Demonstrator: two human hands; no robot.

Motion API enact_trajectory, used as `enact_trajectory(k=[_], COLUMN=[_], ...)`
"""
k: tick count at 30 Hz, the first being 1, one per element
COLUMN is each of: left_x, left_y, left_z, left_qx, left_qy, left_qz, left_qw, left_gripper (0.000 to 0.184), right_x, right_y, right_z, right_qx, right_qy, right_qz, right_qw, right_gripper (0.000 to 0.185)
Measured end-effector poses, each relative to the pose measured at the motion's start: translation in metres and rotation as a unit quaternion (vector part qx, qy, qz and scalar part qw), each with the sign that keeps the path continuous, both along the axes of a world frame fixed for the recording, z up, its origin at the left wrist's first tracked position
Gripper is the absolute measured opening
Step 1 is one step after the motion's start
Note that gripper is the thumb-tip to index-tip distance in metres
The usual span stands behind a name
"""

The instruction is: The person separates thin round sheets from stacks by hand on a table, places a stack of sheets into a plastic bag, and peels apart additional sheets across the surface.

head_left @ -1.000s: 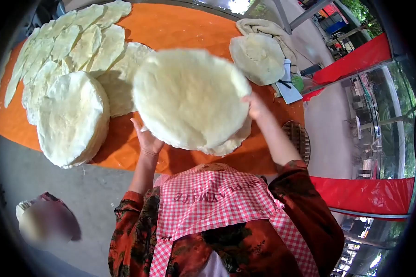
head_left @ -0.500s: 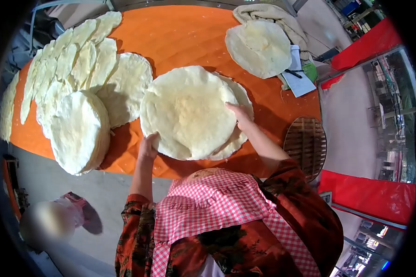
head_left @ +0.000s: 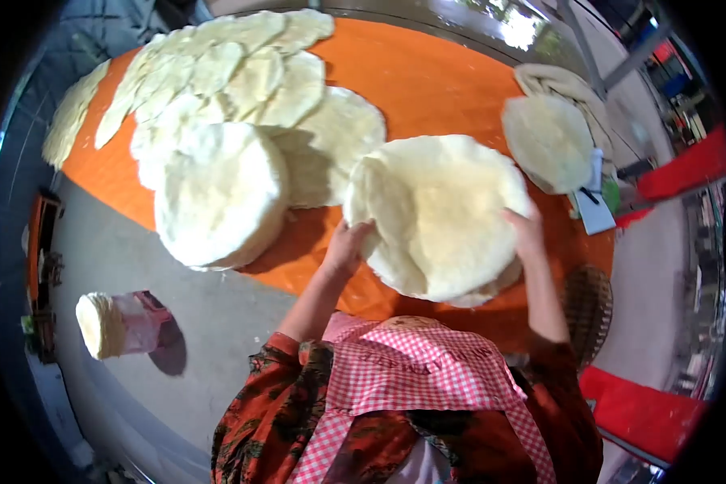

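Both hands hold a large round pale flatbread [head_left: 452, 210] by its edges, above the orange table cover [head_left: 427, 73]. My left hand [head_left: 349, 246] is closed on its lower left edge, where the bread folds inward. On its right edge my right hand [head_left: 527, 230] is closed too. Part of another flatbread [head_left: 476, 298] shows beneath it. To the left stands a thick stack of round flatbreads [head_left: 218, 194], and beside that a single flat round [head_left: 331, 145] lies on the cover.
Many overlapping thin sheets [head_left: 218, 64] spread over the upper left. At the right are a round sheet [head_left: 547, 143], a folded cloth [head_left: 565, 81], a notepad [head_left: 595, 214] with a pen, and a woven basket [head_left: 586, 315]. A pink container [head_left: 141, 323] stands lower left on the floor.
The view has swung, so the table items sit farther right. The held flatbread's left side is now folded inward, and my right hand has moved lower along its right edge.
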State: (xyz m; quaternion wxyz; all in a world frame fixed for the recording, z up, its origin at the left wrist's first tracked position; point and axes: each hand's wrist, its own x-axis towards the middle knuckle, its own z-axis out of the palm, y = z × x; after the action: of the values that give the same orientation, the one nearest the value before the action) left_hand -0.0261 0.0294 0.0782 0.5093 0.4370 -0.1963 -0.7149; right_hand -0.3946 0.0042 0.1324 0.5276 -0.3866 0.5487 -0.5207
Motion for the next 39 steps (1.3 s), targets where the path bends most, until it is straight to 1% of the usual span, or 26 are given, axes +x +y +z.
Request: enact_trajectory(k=[2,3,4,5,6,7,8,9,10,12,14,15,16,18,19,20,22,23,24,25,27,30,34,37,39], left_x=[0.049,0.072,0.101,0.130,0.168,0.211,0.246,0.293,0.324,0.382,0.425,0.434,0.455,0.461,0.459,0.457,0.462,0.458,0.451,0.448,0.440,0.431,0.440,0.441,0.445], left_y=[-0.005,-0.008,-0.010,-0.003,-0.006,-0.002,-0.001,-0.004,-0.002,0.006,0.017,0.024,0.024,0.033,0.045,0.056,0.069,0.075,0.079,0.084,0.088,0.089,0.083,0.072,0.068], left_z=[0.053,0.079,0.100,0.149,0.158,0.173,0.187,0.186,0.191,0.193,0.174,0.163,0.128,0.056,0.036,0.022,0.007,0.003,0.009,0.002,-0.003,0.007,-0.017,-0.020,-0.027], left_qx=[-0.031,-0.044,-0.055,-0.019,-0.053,-0.108,-0.134,-0.164,-0.155,-0.156,-0.167,-0.148,-0.115,-0.073,-0.014,0.043,-0.018,-0.046,-0.072,-0.081,-0.093,-0.110,-0.084,-0.053,-0.050], left_qy=[-0.028,-0.039,-0.008,-0.023,-0.091,-0.150,-0.171,-0.214,-0.187,-0.157,-0.158,-0.162,-0.167,-0.134,-0.159,-0.183,-0.081,-0.076,-0.053,-0.038,-0.004,0.042,-0.096,-0.178,-0.237], left_qz=[0.001,-0.001,0.035,0.075,0.107,0.124,0.151,0.118,0.170,0.192,0.199,0.194,0.177,0.215,0.215,0.217,0.261,0.282,0.309,0.327,0.365,0.411,0.414,0.448,0.448], left_qw=[0.999,0.998,0.998,0.997,0.989,0.975,0.964,0.956,0.955,0.956,0.953,0.956,0.963,0.965,0.963,0.958,0.962,0.955,0.947,0.941,0.926,0.904,0.901,0.875,0.861], left_gripper=[0.038,0.038,0.036,0.034,0.035,0.034,0.032,0.031,0.031,0.030,0.033,0.036,0.038,0.032,0.027,0.022,0.013,0.018,0.037,0.041,0.046,0.045,0.033,0.020,0.012], right_x=[0.046,0.073,0.103,0.137,0.174,0.214,0.252,0.290,0.325,0.384,0.436,0.453,0.466,0.486,0.489,0.492,0.492,0.490,0.486,0.485,0.489,0.491,0.492,0.492,0.491], right_y=[0.000,-0.006,-0.013,-0.023,-0.035,-0.048,-0.060,-0.070,-0.081,-0.103,-0.111,-0.117,-0.123,-0.127,-0.131,-0.124,-0.122,-0.123,-0.121,-0.120,-0.122,-0.118,-0.118,-0.116,-0.115], right_z=[0.059,0.079,0.095,0.108,0.119,0.129,0.135,0.136,0.135,0.116,0.094,0.070,0.041,-0.025,-0.068,-0.070,-0.055,-0.051,-0.049,-0.043,-0.041,-0.040,-0.036,-0.037,-0.036], right_qx=[-0.025,-0.041,-0.064,-0.087,-0.112,-0.124,-0.131,-0.138,-0.145,-0.122,-0.087,-0.057,-0.027,0.023,0.015,0.038,0.076,0.069,0.063,0.071,0.082,0.097,0.088,0.081,0.075], right_qy=[-0.031,-0.024,-0.014,-0.005,0.001,-0.033,-0.066,-0.094,-0.121,-0.143,-0.146,-0.131,-0.115,-0.067,-0.005,0.020,-0.012,-0.030,-0.047,-0.055,-0.016,0.008,-0.001,0.002,0.000], right_qz=[0.000,-0.002,0.009,0.022,0.036,0.061,0.084,0.102,0.118,0.141,0.167,0.175,0.184,0.201,0.195,0.173,0.184,0.212,0.239,0.256,0.241,0.228,0.234,0.237,0.231], right_qw=[0.999,0.999,0.998,0.996,0.993,0.990,0.986,0.981,0.975,0.972,0.971,0.974,0.976,0.977,0.981,0.984,0.980,0.974,0.968,0.963,0.967,0.969,0.968,0.968,0.970], right_gripper=[0.058,0.057,0.056,0.055,0.054,0.054,0.055,0.054,0.053,0.050,0.048,0.048,0.048,0.048,0.049,0.050,0.052,0.053,0.054,0.054,0.054,0.056,0.056,0.056,0.054])
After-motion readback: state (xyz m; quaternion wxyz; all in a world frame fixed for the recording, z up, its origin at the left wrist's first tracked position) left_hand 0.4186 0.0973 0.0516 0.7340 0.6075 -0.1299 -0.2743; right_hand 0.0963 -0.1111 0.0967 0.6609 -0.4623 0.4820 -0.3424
